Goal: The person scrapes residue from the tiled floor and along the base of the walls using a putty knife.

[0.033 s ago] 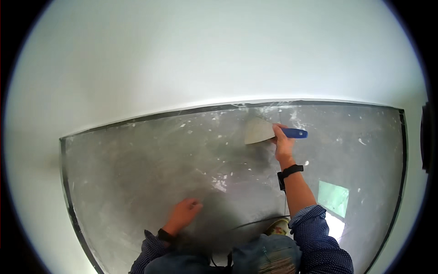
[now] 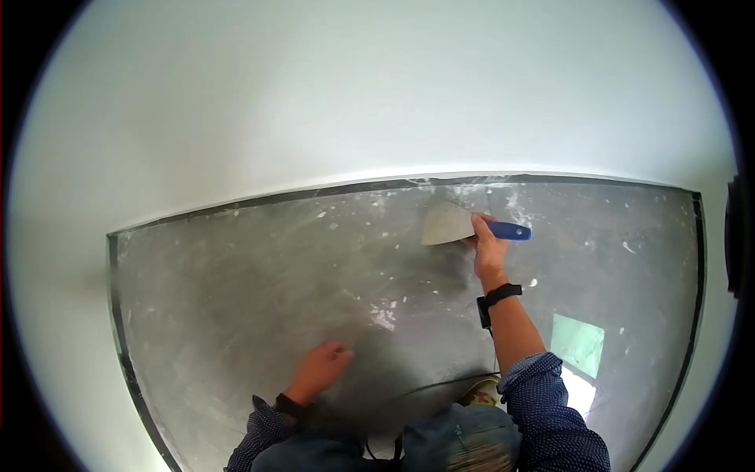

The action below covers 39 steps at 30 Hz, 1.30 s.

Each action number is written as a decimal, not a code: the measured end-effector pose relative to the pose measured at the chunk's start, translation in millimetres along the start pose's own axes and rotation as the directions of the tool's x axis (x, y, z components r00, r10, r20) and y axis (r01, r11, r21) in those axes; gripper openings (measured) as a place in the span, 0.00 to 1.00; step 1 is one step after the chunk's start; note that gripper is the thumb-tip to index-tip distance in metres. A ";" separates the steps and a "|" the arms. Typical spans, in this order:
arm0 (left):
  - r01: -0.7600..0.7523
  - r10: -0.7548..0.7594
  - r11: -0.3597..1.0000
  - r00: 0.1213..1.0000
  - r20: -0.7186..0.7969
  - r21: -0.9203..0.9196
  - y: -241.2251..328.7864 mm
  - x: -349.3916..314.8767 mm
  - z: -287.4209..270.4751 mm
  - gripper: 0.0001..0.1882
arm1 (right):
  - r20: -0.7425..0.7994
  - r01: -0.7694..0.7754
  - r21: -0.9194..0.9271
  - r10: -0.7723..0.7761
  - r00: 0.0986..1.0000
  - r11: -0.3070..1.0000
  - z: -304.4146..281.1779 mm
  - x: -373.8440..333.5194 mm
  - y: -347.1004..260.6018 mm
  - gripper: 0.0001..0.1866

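My right hand point(image 2: 491, 250) is closed round a putty knife with a blue handle point(image 2: 510, 230) and a broad, pale, fan-shaped blade point(image 2: 447, 223). The blade points left, over the grey floor near its far edge, and a dark shadow lies below it. Whether the blade touches the floor I cannot tell. Nearer to me and to the left, my left hand point(image 2: 321, 368) hangs over the floor, a little blurred. Its fingers are curled in, and the inside of the grip is hidden.
White walls point(image 2: 377, 94) rise behind and at both sides, with a dark strip point(image 2: 346, 189) along the floor's edge. White specks and smears point(image 2: 384, 315) dot the grey floor point(image 2: 236, 291). My shoe point(image 2: 481, 392) and a thin dark cord point(image 2: 444, 383) are near my knees. A bright reflection lies at the right.
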<state>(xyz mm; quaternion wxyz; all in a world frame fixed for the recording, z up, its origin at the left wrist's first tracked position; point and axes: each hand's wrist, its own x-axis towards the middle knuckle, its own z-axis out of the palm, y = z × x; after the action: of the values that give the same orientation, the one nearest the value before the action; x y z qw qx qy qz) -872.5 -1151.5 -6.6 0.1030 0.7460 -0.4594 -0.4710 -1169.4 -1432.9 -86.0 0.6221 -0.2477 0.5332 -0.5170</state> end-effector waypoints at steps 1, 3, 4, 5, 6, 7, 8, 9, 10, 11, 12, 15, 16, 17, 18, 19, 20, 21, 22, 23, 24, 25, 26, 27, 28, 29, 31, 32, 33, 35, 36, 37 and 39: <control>-0.001 0.001 1.000 1.000 -0.003 -0.001 0.3 -3.0 0.6 0.21 | 0.023 -0.014 0.061 0.013 1.000 0.998 21.2 -4.1 9.8 0.11; -0.023 0.023 1.000 1.000 -0.015 -0.018 -9.2 -6.8 7.5 0.20 | 0.068 -0.061 0.091 0.055 0.996 0.994 67.0 -18.0 21.5 0.09; -0.060 0.059 0.998 0.998 -0.015 -0.028 -11.5 -8.4 8.8 0.20 | 0.130 -0.119 0.032 0.114 0.985 0.992 89.1 -25.6 30.3 0.09; -0.055 0.054 0.998 0.998 -0.028 -0.021 -3.3 -7.9 7.0 0.20 | 0.184 -0.164 -0.027 0.166 0.969 0.986 107.4 -28.2 37.8 0.09; -0.026 0.025 0.999 0.999 -0.024 -0.037 11.0 -8.3 3.6 0.20 | 0.234 -0.119 -0.038 0.125 0.964 0.992 117.6 -31.4 51.8 0.09; 0.003 -0.004 0.999 1.000 -0.019 -0.051 22.8 -8.6 -0.9 0.20 | 0.282 -0.074 -0.045 0.084 0.956 0.996 125.2 -38.1 64.5 0.09; 0.006 -0.007 0.999 1.000 -0.024 -0.038 29.7 -9.2 -4.6 0.20 | 0.283 -0.078 -0.031 0.084 0.955 0.996 132.4 -50.1 67.8 0.09; 0.030 -0.032 0.999 0.998 -0.053 -0.023 36.7 -9.7 -6.2 0.20 | 0.339 -0.096 -0.027 0.100 0.936 0.995 135.1 -62.8 69.3 0.10; 0.052 -0.052 0.999 0.995 -0.080 -0.008 43.1 -9.4 -6.0 0.21 | 0.389 -0.112 -0.024 0.112 0.915 0.993 134.2 -74.0 68.9 0.12; 0.049 -0.048 0.999 0.996 -0.073 0.008 48.3 -10.7 -5.3 0.21 | 0.378 -0.113 -0.010 0.108 0.919 0.994 130.3 -85.2 71.3 0.12; 0.043 -0.046 0.998 0.993 -0.105 -0.034 53.5 -10.2 -3.8 0.21 | 0.353 -0.115 -0.054 0.126 0.927 0.992 124.5 -94.1 73.9 0.14; -0.011 0.005 0.999 0.994 -0.113 -0.051 75.1 -12.1 -1.9 0.23 | 0.321 -0.179 -0.019 0.176 0.931 0.984 99.2 -108.4 58.2 0.19; -0.052 0.048 0.998 0.995 -0.090 -0.039 82.9 -14.8 -3.0 0.23 | 0.324 -0.243 0.048 0.215 0.921 0.969 90.7 -110.0 49.0 0.21; -0.060 0.056 0.997 0.994 -0.093 -0.044 93.3 -15.4 -5.7 0.23 | 0.326 -0.234 0.044 0.208 0.922 0.971 79.8 -108.2 34.3 0.21; -0.082 0.083 0.996 0.997 0.004 -0.016 103.4 -16.6 -9.9 0.23 | 0.305 -0.259 -0.018 0.252 0.918 0.966 65.0 -107.9 21.6 0.21; -0.107 0.106 0.994 0.989 0.099 0.007 113.9 -16.6 -14.8 0.23 | 0.282 -0.284 -0.083 0.296 0.912 0.955 52.5 -107.3 10.9 0.21; -0.108 0.108 0.994 0.989 0.099 -0.008 128.6 -13.7 -19.8 0.23 | 0.280 -0.282 -0.098 0.298 0.912 0.954 41.6 -108.3 2.9 0.21; -0.159 0.154 0.987 0.979 0.134 0.022 147.0 -6.6 -25.3 0.23 | 0.303 -0.276 -0.120 0.300 0.905 0.954 32.2 -107.3 -5.2 0.19; -0.208 0.198 0.977 0.967 0.160 0.051 156.5 -3.2 -26.5 0.22 | 0.335 -0.267 -0.143 0.301 0.893 0.953 26.5 -104.5 -11.2 0.18; -0.212 0.204 0.976 0.967 0.151 0.041 155.2 -1.2 -26.0 0.22 | 0.341 -0.259 -0.153 0.297 0.892 0.954 23.4 -102.1 -9.1 0.18; -0.249 0.233 0.967 0.953 0.193 0.062 151.1 3.1 -24.9 0.22 | 0.391 -0.156 -0.337 0.288 0.874 0.929 19.9 -99.8 -2.2 0.18; -0.293 0.266 0.952 0.933 0.241 0.083 144.2 12.4 -26.5 0.22 | 0.432 -0.036 -0.499 0.284 0.856 0.866 22.8 -98.6 -0.7 0.18; -0.306 0.282 0.949 0.929 0.240 0.072 134.8 21.7 -26.6 0.22 | 0.428 -0.025 -0.507 0.277 0.860 0.862 24.1 -98.7 -1.2 0.18; -0.368 0.332 0.924 0.907 0.258 0.105 123.9 25.5 -22.9 0.21 | 0.493 0.150 -0.643 0.256 0.831 0.751 28.3 -104.5 -9.9 0.19; -0.428 0.380 0.893 0.882 0.277 0.137 113.5 30.8 -20.0 0.20 | 0.556 0.324 -0.733 0.251 0.793 0.599 33.6 -109.2 -16.5 0.19; -0.437 0.393 0.891 0.879 0.271 0.123 110.3 38.5 -19.5 0.20 | 0.554 0.332 -0.740 0.250 0.794 0.584 38.4 -111.8 -20.5 0.19; -0.555 0.539 0.829 0.825 0.172 0.064 103.1 55.2 -22.4 0.20 | 0.707 0.634 -0.703 0.219 0.673 0.322 50.9 -114.9 -27.5 0.21; -0.562 0.548 0.826 0.821 0.162 0.054 92.2 67.9 -26.8 0.20 | 0.708 0.641 -0.704 0.220 0.671 0.307 58.7 -114.0 -34.7 0.21; -0.538 0.523 0.834 0.841 0.136 0.120 82.0 81.5 -33.4 0.20 | 0.686 0.598 -0.723 0.251 0.683 0.346 65.8 -111.5 -44.4 0.21; -0.518 0.508 0.838 0.855 0.102 0.171 65.3 101.3 -57.6 0.21 | 0.650 0.530 -0.747 0.276 0.708 0.400 70.2 -95.6 -63.5 0.21; -0.413 0.405 0.903 0.910 0.089 0.115 57.1 109.3 -83.1 0.18 | 0.638 0.558 -0.761 0.233 0.734 0.330 69.6 -86.7 -71.0 0.21; -0.296 0.291 0.954 0.953 0.084 0.056 42.0 114.4 -106.3 0.16 | 0.630 0.581 -0.772 0.191 0.752 0.259 69.3 -77.2 -76.8 0.21; -0.229 0.234 0.972 0.965 -0.121 0.057 -16.2 119.7 -138.8 0.18 | 0.579 0.524 -0.806 0.184 0.794 0.275 65.0 -59.9 -87.9 0.21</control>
<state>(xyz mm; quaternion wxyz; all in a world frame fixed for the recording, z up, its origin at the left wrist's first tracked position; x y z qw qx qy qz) -736.2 -1275.0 -14.6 0.1706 0.7176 -0.5458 -0.3976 -1136.7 -1424.5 34.0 0.4143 -0.7672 0.4853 -0.0646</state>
